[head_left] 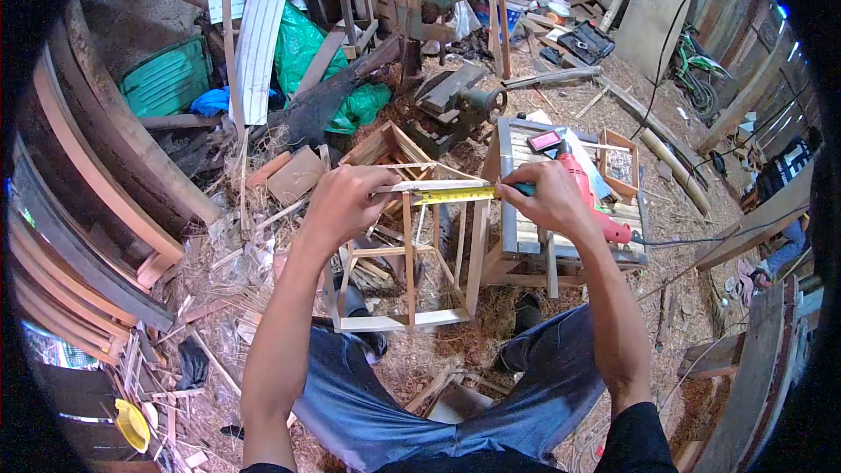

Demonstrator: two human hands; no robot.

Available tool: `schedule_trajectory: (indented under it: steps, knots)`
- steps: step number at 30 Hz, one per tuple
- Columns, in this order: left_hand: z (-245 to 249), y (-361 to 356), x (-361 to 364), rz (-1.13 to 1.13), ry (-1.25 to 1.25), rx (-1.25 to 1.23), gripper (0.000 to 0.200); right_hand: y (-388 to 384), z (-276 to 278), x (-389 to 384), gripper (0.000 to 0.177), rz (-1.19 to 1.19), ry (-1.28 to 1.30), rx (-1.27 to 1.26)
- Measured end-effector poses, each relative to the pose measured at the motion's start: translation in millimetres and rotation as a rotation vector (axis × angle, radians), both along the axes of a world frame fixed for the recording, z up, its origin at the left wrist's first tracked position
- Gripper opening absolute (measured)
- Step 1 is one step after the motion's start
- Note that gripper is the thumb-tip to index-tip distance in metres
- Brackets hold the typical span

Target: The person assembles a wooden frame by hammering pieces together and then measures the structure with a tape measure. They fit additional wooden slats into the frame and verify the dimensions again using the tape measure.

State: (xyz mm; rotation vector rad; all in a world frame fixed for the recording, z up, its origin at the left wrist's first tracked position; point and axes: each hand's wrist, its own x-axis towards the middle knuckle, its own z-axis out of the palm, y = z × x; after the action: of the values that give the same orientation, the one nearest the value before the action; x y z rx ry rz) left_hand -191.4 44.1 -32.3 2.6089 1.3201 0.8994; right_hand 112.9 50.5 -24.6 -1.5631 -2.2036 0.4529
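Mid-frame, my left hand (344, 201) pinches the stick (442, 184), likely light and stiff, best held by its ends, while my right hand (554, 197) grips the springy-looking tape (455, 195).

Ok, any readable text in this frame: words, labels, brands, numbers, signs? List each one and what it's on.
None readable.
Yellow measuring tape: markings too small to read.
Small pink-faced item on the slatted table: marks too small to read.
Red power tool: no legible lettering.
Black item at far right: white marks, too blurred to tell if they're letters.
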Motion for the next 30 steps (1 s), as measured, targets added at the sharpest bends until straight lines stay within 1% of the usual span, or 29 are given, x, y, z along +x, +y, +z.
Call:
schedule_trajectory:
  steps: [5, 7, 8, 9, 10, 11, 12, 13, 14, 15, 16, 18, 19, 20, 22, 23, 24, 25, 26, 28, 29, 30]
  knots:
    - [-0.5, 2.3, -0.8, -0.007, -0.011, 0.013, 0.019, -4.2, 2.8, 1.9, 0.026, -0.015, 0.005, 0.036]
    - [0.3, 8.1, -8.4, 0.018, -0.113, -0.010, 0.021, -7.9, 22.1, 5.8, 0.026, -0.048, 0.053, 0.023]
    - [6.4, 5.7, -13.0, 0.038, -0.105, 0.011, 0.021, -4.8, 16.1, 13.6, 0.027, -0.094, 0.181, 0.148]
    - [17.5, 0.0, -14.7, 0.123, -0.183, 0.024, 0.022, -9.9, 28.4, 15.0, 0.025, -0.173, 0.379, 0.124]
    - [25.9, -4.6, -18.4, 0.204, -0.264, 0.037, 0.023, -10.5, 35.3, 19.4, 0.026, -0.177, 0.431, 0.258]
    - [24.6, -3.0, -25.7, 0.250, -0.333, 0.049, 0.026, -10.8, 41.5, 23.6, 0.027, -0.227, 0.468, 0.268]
    - [26.9, -4.8, -30.7, 0.261, -0.334, 0.067, 0.026, -11.6, 45.9, 26.8, 0.029, -0.281, 0.503, 0.274]
    - [29.0, -7.1, -34.1, 0.341, -0.434, 0.042, 0.026, -12.8, 48.8, 27.7, 0.029, -0.268, 0.505, 0.284]
    - [29.8, -9.3, -36.8, 0.417, -0.535, 0.014, 0.026, -14.7, 51.2, 28.5, 0.030, -0.342, 0.539, 0.251]
    - [27.7, -10.9, -40.2, 0.460, -0.589, -0.018, 0.024, -16.3, 52.9, 29.5, 0.030, -0.418, 0.572, 0.215]
    - [25.0, -11.1, -41.8, 0.463, -0.590, -0.015, 0.024, -16.6, 50.5, 30.4, 0.030, -0.413, 0.573, 0.216]
    - [19.5, -7.8, -44.7, 0.540, -0.894, -0.234, 0.019, -11.3, 39.7, 31.0, 0.031, -0.399, 0.650, 0.293]
    - [14.2, -4.2, -41.9, 0.488, -1.065, -0.284, 0.016, -8.9, 34.1, 31.1, 0.031, -0.397, 0.652, 0.293]
    - [9.0, -1.6, -40.4, 0.491, -1.066, -0.282, 0.016, -6.0, 28.6, 30.9, 0.031, -0.405, 0.655, 0.303]
    - [7.3, -0.3, -36.6, 0.398, -1.387, -0.538, 0.016, -8.4, 27.2, 25.8, 0.031, -0.408, 0.664, 0.311]
    - [5.4, 0.3, -33.2, 0.311, -1.485, -0.613, 0.018, -12.5, 26.8, 20.4, 0.032, -0.382, 0.676, 0.238]
    - [-16.8, 13.3, -35.9, 0.250, -1.577, -0.663, 0.027, -17.2, 28.8, 11.9, 0.033, -0.352, 0.688, 0.166]
    - [-17.3, 10.2, -26.7, 0.254, -1.622, -0.621, 0.030, -26.9, 33.8, -3.0, 0.033, -0.288, 0.799, 0.093]
    - [-18.5, 7.7, -16.0, 0.257, -1.664, -0.584, 0.033, -27.3, 26.7, -3.6, 0.034, -0.249, 0.569, 0.104]
    - [-35.2, 13.0, -4.6, 0.241, -1.840, -0.611, 0.033, -29.4, 3.2, -24.5, 0.033, -0.194, 0.663, -0.107]
    - [-43.0, 15.3, 3.7, 0.334, -1.848, -0.502, 0.020, -32.7, -5.0, -36.9, 0.033, -0.198, 0.558, -0.133]
    - [-44.3, 13.4, 9.8, 0.338, -1.846, -0.506, 0.020, -34.9, -11.9, -47.9, 0.032, -0.201, 0.456, -0.159]
